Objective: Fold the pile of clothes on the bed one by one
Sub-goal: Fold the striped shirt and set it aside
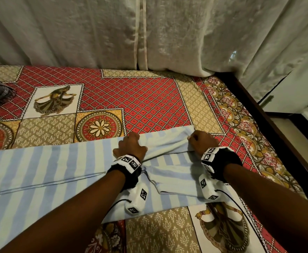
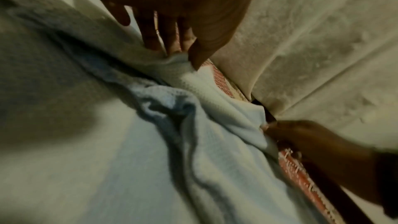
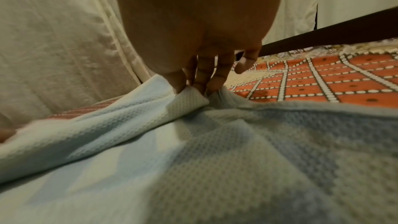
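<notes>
Lying flat across the near part of the patterned red-and-beige bedsheet (image 1: 140,105), the blue-and-white striped waffle-weave garment (image 1: 40,172) has its far edge bunched. Left hand (image 1: 131,146) and right hand (image 1: 202,141) each pinch that edge; a good fold, I judge, needs both lifting evenly, keeping it taut, with corners matched

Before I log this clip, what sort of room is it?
Most likely a bedroom at home. A bed with a patterned bedsheet fills the view, pale curtains hang behind it, and both hands pinch a blue-and-white striped garment spread on the sheet.
</notes>
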